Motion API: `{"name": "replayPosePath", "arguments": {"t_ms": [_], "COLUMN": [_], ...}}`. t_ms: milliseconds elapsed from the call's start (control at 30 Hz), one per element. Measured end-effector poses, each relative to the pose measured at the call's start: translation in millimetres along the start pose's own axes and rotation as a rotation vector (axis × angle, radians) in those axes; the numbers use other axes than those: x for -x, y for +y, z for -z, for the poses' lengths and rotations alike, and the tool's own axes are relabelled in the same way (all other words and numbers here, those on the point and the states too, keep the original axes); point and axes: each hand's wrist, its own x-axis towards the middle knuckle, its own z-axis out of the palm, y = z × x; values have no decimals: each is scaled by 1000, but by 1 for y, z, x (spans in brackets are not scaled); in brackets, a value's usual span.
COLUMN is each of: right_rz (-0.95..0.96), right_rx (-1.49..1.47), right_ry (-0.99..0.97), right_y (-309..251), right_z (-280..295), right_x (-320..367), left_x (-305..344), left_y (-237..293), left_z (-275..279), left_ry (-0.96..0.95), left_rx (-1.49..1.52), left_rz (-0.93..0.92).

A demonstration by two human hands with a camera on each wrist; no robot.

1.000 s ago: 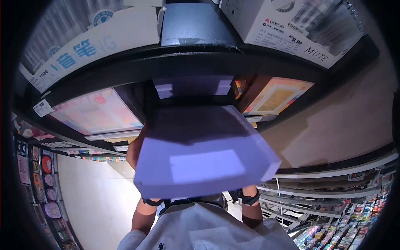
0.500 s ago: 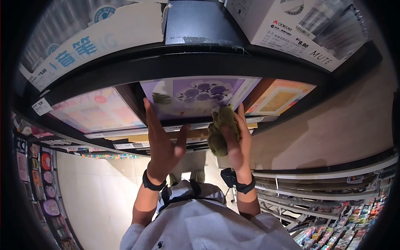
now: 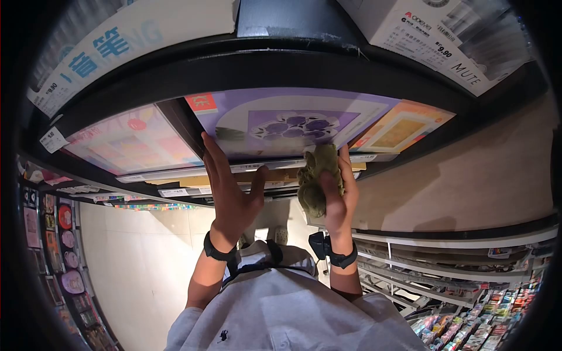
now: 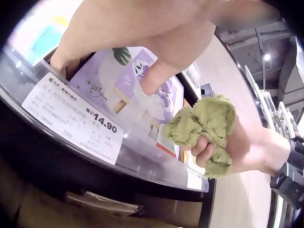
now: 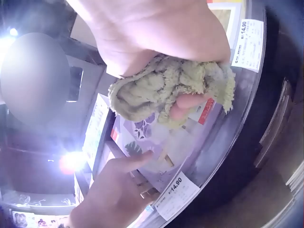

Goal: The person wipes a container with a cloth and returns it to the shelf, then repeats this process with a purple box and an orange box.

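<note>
A purple boxed DIY craft kit (image 3: 234, 111) with a flower picture lies in a shelf slot, its cover facing up. At its left edge my left hand (image 3: 232, 199) rests with long straight fingers, the thumb held apart near the front price strip. My right hand (image 3: 345, 196) grips a crumpled green fluffy cloth (image 3: 316, 181) at the kit's front right corner. In the left wrist view fingertips curl through folds of the cloth (image 4: 204, 128). The right wrist view shows the cloth (image 5: 147, 90) bunched under the palm, above the kit's cover.
A pink boxed kit (image 3: 132, 140) lies left of a dark divider, an orange one (image 3: 404, 126) to the right. Pen display boxes (image 3: 111, 52) stand on the upper shelf. A clear price strip (image 4: 156, 166) lines the shelf's front edge. Racks (image 3: 456, 263) stand behind at right.
A second ago the purple box was out in front of the shelf, covering the hands; now it lies inside the slot. Over the last half second it has slid slightly, showing more of its cover.
</note>
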Motion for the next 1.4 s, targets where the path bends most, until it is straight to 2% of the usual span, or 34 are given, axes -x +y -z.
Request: {"name": "replayPosePath", "arguments": {"t_ms": [267,433,667,733,967,1067,1133,1167,1233,1300,1367,1400], "right_rz": [42,16,73,6,24,123,134,132,167,135,101,97], "right_rx": [50,-39,44,-130,-79,-107,16,18,39,-17,-75,-100], "right_ry": [-50,-97,-129,-113,-102,-46,57,62,327,365,397,402], "right_y": [7,13,18,20,14,15,11,13,17,12,7,6], "right_z": [2,-3,1,2,9,29,50,60,78,96,106,109], "right_x": [-5,-22,-24,-19,-8,2,8,7,5,0,-3,-4], "left_x": [0,-8,-7,-3,9,22,27,34,39,36,23,14], "left_y": [1,-4,-1,-3,3,0,-9,-8,3,17,35,48], "left_z": [-4,-8,-10,-8,-9,-10,-14,-16,-20,-28,-43,-51], "left_ry": [19,57,63,48,47,75,263,258,277,67,-148,-145], "left_rx": [47,13,44,30,16,129,72,74,247,289,294,295], "left_rz": [1,-93,-60,-43,-2,60,-71,-72,-50,-130,-295,-297]}}
